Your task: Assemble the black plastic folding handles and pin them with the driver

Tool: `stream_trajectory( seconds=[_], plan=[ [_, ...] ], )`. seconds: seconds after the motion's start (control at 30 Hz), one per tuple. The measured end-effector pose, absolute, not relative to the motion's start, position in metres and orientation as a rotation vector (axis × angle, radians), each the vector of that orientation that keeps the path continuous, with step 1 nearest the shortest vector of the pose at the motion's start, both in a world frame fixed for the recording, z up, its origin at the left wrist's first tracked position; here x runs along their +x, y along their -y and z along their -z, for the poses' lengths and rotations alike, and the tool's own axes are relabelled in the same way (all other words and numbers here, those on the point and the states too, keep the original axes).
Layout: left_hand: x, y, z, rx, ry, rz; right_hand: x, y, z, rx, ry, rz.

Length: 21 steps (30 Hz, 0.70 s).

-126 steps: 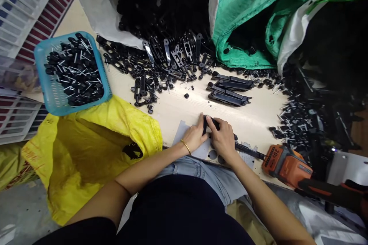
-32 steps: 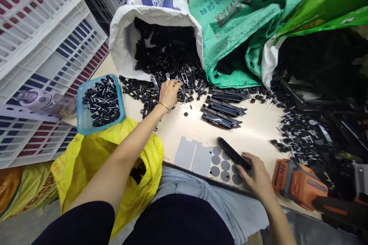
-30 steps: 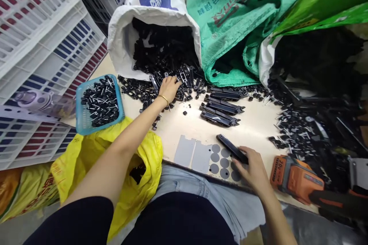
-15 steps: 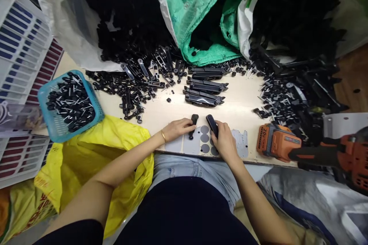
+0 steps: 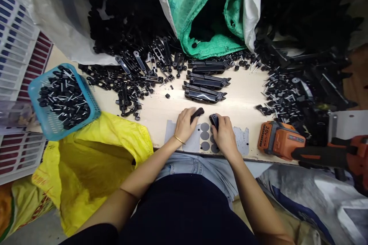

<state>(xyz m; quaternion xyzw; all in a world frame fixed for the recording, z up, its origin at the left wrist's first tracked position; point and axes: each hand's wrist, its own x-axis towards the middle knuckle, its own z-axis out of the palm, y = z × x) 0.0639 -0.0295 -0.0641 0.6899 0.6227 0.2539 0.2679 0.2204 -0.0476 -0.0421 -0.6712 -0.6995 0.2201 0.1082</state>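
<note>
My left hand is closed around a short black plastic part, whose rounded end sticks out past the fingers to the upper right. A hand's width away, my right hand grips a longer black plastic piece; its lower part is hidden in the palm. Both hands are just above a grey sheet with round dark discs on it, at the bench's front edge. Beyond them lie several long black folded assemblies in a stack of rows.
A blue basket of black-headed screws stands left, above a yellow bag. Loose black parts spill from a white sack; a green sack is at the back. More screws and an orange cordless tool are on the right.
My left hand has moved slightly forward and turned, tilting its short black part toward the right. My right hand still holds its piece, now angled a little differently. The whole view has shifted slightly.
</note>
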Motion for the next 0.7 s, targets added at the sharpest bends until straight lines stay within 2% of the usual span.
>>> stream_trajectory(
  seconds=[0.1, 0.27, 0.7],
  plan=[
    [0.069, 0.037, 0.069, 1.94, -1.541, -0.752, 0.221, 0.051, 0.044, -1.985, 2.005, -0.626],
    [0.085, 0.046, 0.083, 1.963, -1.602, -0.881, 0.217, 0.049, 0.052, -1.986, 1.938, -0.66],
    [0.086, 0.04, 0.089, 2.053, -1.616, -0.888, 0.221, 0.046, 0.056, -1.878, 1.887, -0.746]
  ],
)
